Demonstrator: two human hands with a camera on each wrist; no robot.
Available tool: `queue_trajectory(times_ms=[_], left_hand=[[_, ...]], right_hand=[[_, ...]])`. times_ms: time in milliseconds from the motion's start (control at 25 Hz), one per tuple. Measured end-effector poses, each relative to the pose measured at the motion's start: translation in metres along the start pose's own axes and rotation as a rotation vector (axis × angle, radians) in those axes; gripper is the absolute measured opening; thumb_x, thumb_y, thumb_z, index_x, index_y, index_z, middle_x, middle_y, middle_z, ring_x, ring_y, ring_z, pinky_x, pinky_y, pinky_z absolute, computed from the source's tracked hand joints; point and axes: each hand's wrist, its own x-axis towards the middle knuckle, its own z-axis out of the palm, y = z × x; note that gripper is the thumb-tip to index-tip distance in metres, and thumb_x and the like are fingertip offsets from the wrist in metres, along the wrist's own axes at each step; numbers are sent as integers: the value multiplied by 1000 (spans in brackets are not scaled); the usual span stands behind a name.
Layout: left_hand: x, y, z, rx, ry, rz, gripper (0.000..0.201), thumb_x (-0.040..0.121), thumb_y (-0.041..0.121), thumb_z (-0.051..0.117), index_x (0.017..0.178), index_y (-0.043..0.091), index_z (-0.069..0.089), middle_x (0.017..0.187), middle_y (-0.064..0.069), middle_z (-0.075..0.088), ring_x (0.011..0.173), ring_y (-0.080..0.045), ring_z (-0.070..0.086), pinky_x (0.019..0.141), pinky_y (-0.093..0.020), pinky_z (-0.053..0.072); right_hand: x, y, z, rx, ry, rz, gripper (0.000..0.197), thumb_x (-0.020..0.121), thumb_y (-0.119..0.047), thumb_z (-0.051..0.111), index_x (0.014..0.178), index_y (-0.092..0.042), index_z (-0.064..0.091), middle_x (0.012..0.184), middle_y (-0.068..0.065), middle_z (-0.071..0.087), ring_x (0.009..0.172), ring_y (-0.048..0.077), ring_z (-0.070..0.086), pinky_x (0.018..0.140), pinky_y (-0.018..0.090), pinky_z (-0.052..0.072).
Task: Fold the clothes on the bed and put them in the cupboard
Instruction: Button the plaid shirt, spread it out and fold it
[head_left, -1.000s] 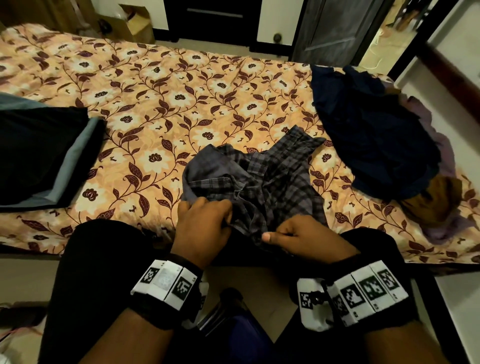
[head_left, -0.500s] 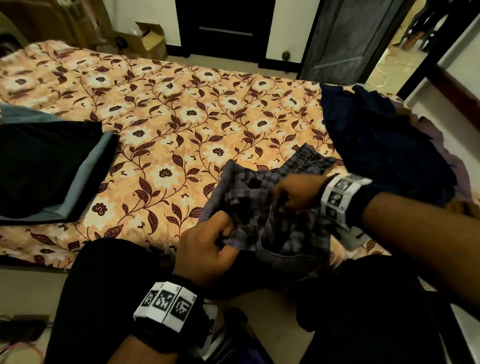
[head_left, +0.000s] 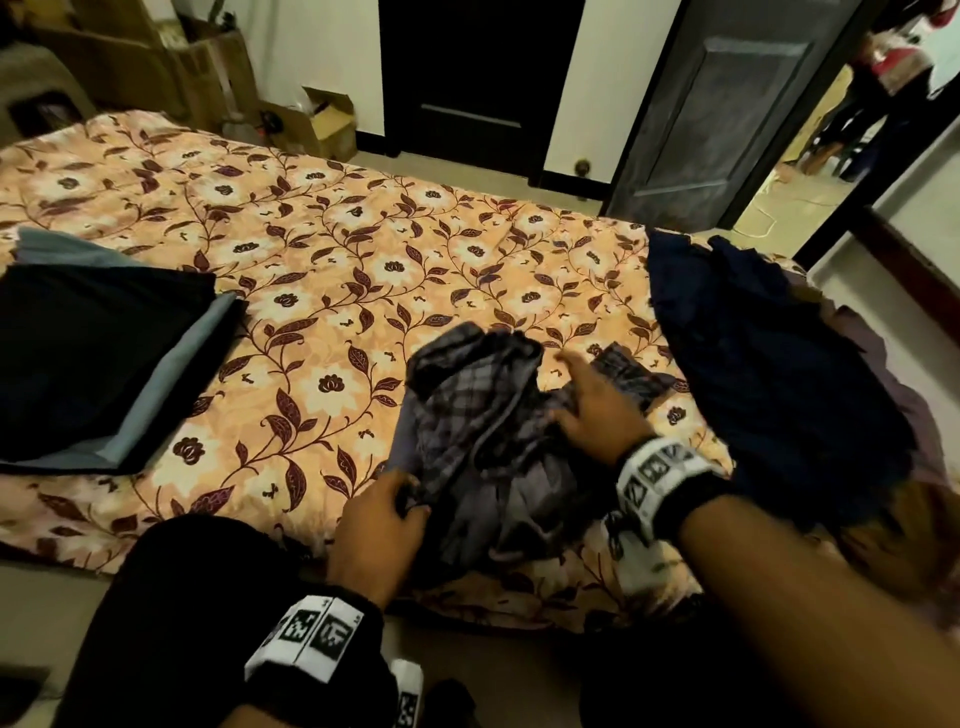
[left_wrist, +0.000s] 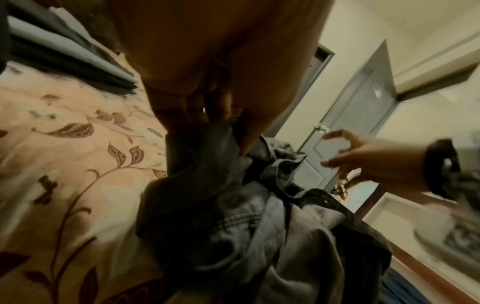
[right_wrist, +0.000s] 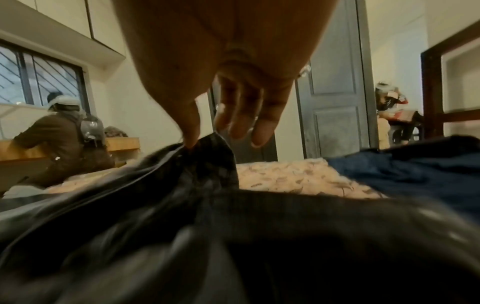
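I have the bed (head_left: 322, 270) in front of me, and most of the job is left. Well out to the left of my grip lies a folded stack (head_left: 98, 358), dark cloth over grey, which looks like the finished part. Off to the right of my grip a heap of dark blue clothes (head_left: 769, 364) waits unfolded, with more cloth under it. Nothing has gone into the cupboard that I can see (I can't pick out the cupboard from here).

The checked shirt (head_left: 488, 441) sits bunched at the near edge. My left hand (head_left: 376, 525) pinches its near left corner, fingers curled tight on the cloth. My right hand (head_left: 597, 410) is above the shirt's far side, fingers (right_wrist: 242, 115) loosely spread and gripping nothing; only the thumb tip touches a raised fold.
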Motion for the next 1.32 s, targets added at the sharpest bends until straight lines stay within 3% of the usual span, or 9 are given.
queue_trajectory(times_ms=[200, 320, 400, 560, 640, 840, 1120, 1200, 1320], left_hand=[[0, 20, -17, -353, 221, 7, 40, 85, 43, 65, 73, 9, 48, 66, -11, 54, 66, -33, 52, 61, -42, 45], [39, 62, -61, -324, -278, 163, 33, 85, 30, 73, 81, 1, 58, 74, -17, 60, 71, -29, 60, 68, -40, 50], [93, 113, -103, 214, -572, 294, 31, 80, 26, 77, 95, 2, 65, 86, -12, 67, 83, -27, 64, 73, -33, 52], [186, 223, -204, 578, 423, 415, 24, 86, 16, 61, 108, 7, 57, 109, -24, 62, 98, -44, 60, 83, -46, 49], [194, 245, -216, 495, 496, 404, 25, 85, 29, 60, 97, 7, 58, 103, -26, 63, 91, -43, 61, 79, -43, 49], [186, 186, -178, 586, -88, 290, 34, 74, 50, 63, 81, 17, 67, 83, -9, 65, 75, -25, 56, 66, -27, 37], [88, 122, -135, 149, 252, 880, 19, 93, 15, 60, 106, 6, 69, 90, -5, 70, 77, -20, 66, 71, -30, 55], [66, 115, -113, 84, 313, 732, 20, 96, 28, 55, 96, 12, 68, 79, 1, 67, 67, -17, 63, 59, -26, 49], [39, 89, -84, 521, -21, 278, 39, 92, 44, 58, 66, 15, 58, 61, -1, 54, 66, -26, 61, 54, -29, 37]], right_hand=[[-46, 41, 47, -79, -391, 106, 62, 92, -41, 57, 144, -18, 32, 143, 9, 43, 126, 29, 47, 99, 39, 42], [-26, 32, -2, -342, -579, 86, 39, 96, -22, 54, 131, -7, 49, 130, 15, 55, 115, 29, 54, 86, 31, 42], [16, 22, -72, -420, -377, 157, 33, 96, -14, 51, 127, -2, 56, 124, 18, 58, 110, 31, 57, 89, 33, 44], [79, -17, -225, -151, 512, 114, 26, 93, -8, 45, 119, -4, 51, 106, 24, 57, 94, 37, 56, 75, 37, 40], [89, -30, -254, 32, 679, 61, 26, 93, -6, 44, 118, -6, 51, 105, 24, 58, 94, 37, 56, 74, 40, 40], [81, 0, -230, -159, 466, 45, 33, 83, -19, 46, 107, -4, 63, 106, 27, 63, 97, 41, 60, 74, 38, 45], [-22, -33, -166, -172, -218, 31, 15, 92, -29, 60, 94, -23, 73, 83, -4, 70, 75, 10, 63, 71, 27, 51], [-56, -47, -140, 81, -302, 40, 12, 90, -34, 62, 85, -30, 73, 75, -8, 69, 68, 4, 63, 65, 21, 49], [-87, -38, -89, -101, -397, 136, 19, 89, -41, 62, 77, -26, 63, 71, -5, 59, 70, 12, 59, 58, 24, 40]])
